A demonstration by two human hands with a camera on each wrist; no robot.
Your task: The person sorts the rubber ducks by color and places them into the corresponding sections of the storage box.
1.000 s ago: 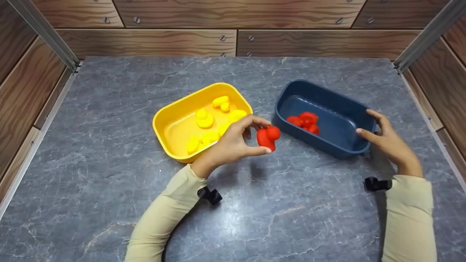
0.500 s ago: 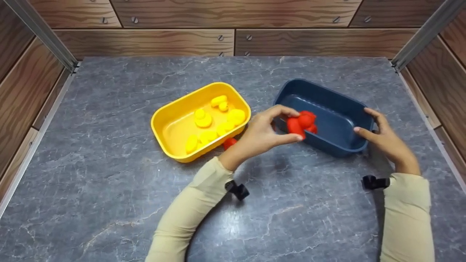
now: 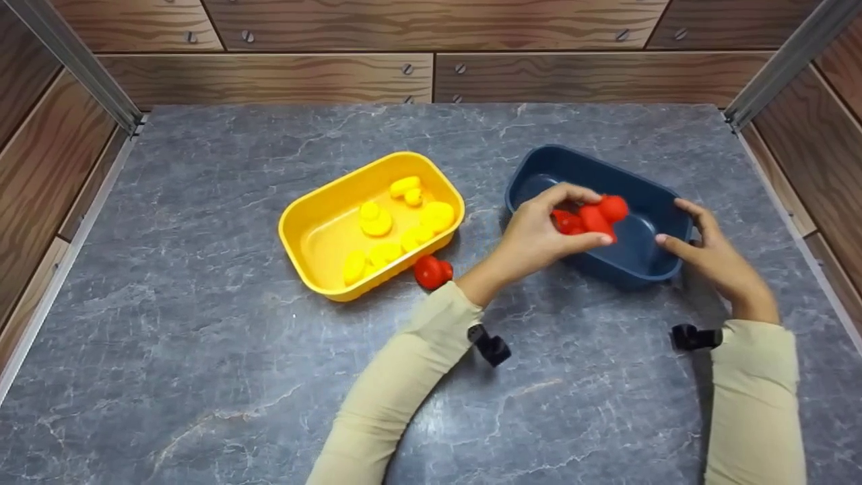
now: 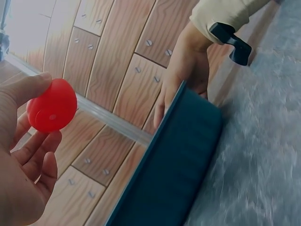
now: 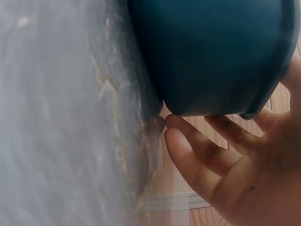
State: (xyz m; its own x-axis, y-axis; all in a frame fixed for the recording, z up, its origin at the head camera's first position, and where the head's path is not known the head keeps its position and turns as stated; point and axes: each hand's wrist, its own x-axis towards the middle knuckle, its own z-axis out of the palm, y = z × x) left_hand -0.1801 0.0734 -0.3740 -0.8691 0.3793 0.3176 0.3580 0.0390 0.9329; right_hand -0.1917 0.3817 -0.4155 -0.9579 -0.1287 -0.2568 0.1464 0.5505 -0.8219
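Note:
My left hand (image 3: pixel 532 232) pinches a red toy duck (image 3: pixel 605 214) between thumb and fingers, above the dark blue bin (image 3: pixel 626 183). In the left wrist view the held duck (image 4: pixel 52 106) shows its round underside. More red ducks (image 3: pixel 564 221) lie inside the blue bin, partly hidden by my left hand. My right hand (image 3: pixel 724 266) holds the bin's right end, thumb over the rim and fingers outside. The right wrist view shows those fingers (image 5: pixel 202 155) against the bin's outer wall (image 5: pixel 216 61). Another red duck (image 3: pixel 432 272) rests on the table beside the yellow bin (image 3: pixel 316 269).
Several yellow ducks (image 3: pixel 375 219) lie in the yellow bin, left of the blue one. The grey marbled table (image 3: pixel 202 337) is bounded by wood-patterned panels (image 3: pixel 269 77) at the back and sides. A small black camera (image 3: pixel 490 345) is strapped to each wrist.
My left hand has carried the red duck rightward, from beside the yellow bin to over the blue bin. The red duck on the table has come into view. My right hand stays on the bin.

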